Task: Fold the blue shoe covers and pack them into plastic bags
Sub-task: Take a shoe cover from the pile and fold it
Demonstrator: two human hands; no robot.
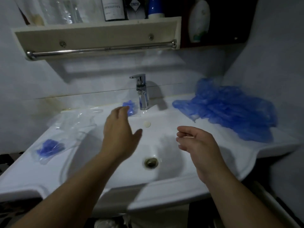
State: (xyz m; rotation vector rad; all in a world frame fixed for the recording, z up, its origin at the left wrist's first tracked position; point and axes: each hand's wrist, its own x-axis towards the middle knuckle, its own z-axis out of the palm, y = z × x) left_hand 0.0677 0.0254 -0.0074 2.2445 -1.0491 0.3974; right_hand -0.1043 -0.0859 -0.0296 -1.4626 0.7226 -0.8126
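Note:
A loose pile of blue shoe covers (230, 111) lies on the right side of the white sink top. One packed bag of folded blue covers (49, 149) sits on the left rim, and another packed bag (130, 107) lies just left of the tap. Clear empty plastic bags (77, 120) are spread at the back left. My left hand (120, 129) hovers over the basin with fingers straight, its fingertips close to the bag by the tap. My right hand (197, 142) hangs over the basin with loosely curled fingers, holding nothing.
The white sink (164, 183) has a chrome tap (142, 92) at the back and a drain (151, 162) in the basin. Above hangs a shelf with a towel rail (102, 49), carrying bottles. A white bottle (199, 20) stands at the upper right.

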